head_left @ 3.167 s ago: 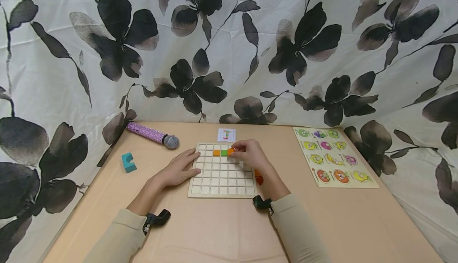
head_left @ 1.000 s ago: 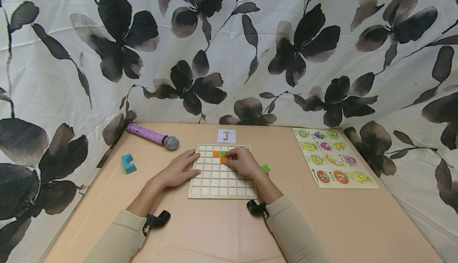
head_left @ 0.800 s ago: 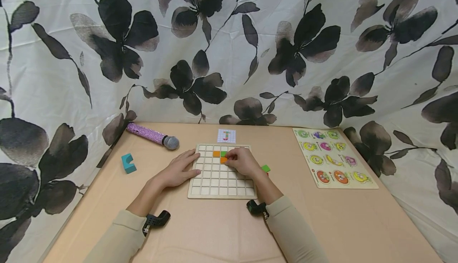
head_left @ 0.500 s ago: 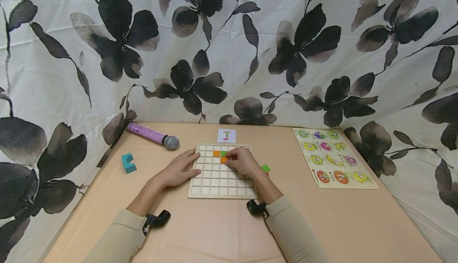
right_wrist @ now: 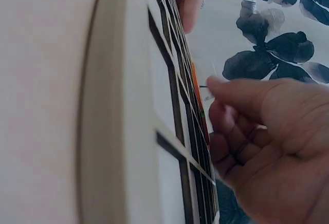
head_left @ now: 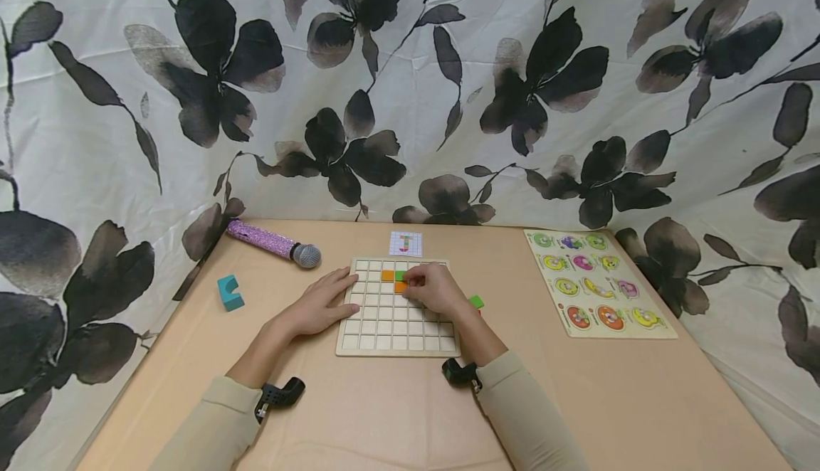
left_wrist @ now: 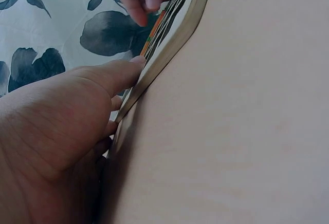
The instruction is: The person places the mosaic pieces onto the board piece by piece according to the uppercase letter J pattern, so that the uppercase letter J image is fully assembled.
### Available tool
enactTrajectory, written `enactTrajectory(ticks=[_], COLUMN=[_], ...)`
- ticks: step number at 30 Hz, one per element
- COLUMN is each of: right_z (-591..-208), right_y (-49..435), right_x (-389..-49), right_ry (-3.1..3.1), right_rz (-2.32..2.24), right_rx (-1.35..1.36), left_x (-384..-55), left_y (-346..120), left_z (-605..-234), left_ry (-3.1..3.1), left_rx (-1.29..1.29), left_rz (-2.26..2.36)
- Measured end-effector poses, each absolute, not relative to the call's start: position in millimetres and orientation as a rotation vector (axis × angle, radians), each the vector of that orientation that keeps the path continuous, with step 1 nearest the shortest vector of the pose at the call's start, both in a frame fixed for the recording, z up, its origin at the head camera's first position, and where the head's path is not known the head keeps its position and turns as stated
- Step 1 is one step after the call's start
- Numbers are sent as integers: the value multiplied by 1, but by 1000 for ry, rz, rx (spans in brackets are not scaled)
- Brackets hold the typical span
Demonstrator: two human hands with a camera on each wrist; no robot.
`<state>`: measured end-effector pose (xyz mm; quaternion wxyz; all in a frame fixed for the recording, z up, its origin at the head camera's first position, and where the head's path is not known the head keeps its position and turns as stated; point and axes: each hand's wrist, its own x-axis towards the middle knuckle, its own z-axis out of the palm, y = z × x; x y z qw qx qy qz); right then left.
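Floral cloth point(head_left: 410, 87) is hanging behind the table point(head_left: 615, 385), grid board point(head_left: 397, 314) lying on top. Left hand point(head_left: 318, 303) is resting straight-fingered on its left edge; right hand point(head_left: 438, 288) is sitting curled at lower orange tile point(head_left: 399, 287), can't tell if pinching. Probably seating it; next move calls for squaring up.

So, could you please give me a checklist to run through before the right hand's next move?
1. Left hand resting at the board's left edge: ok.
2. Card visible beyond the board: ok.
3. Orange tile by the right hand seated flat: cannot tell, partly covered.
4. Space right of the board free: not ok, a loose green tile lies there.
5. Mic and teal block off the board: ok.
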<state>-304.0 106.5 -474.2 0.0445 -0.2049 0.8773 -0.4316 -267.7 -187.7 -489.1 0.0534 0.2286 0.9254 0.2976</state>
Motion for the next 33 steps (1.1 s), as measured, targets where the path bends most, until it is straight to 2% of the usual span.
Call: enactTrajectory(ticks=[8, 33], right_z=[-462, -435], right_y=[108, 149], right_x=[-301, -300], right_ry=[2691, 2733], right_rz=[-1329, -1350], right_rx=[-693, -585], left_x=[-268, -271], left_y=[-189, -189], left_z=[-493, -491], left_ry=[2813, 2806], left_rx=[700, 698], left_rz=[898, 919])
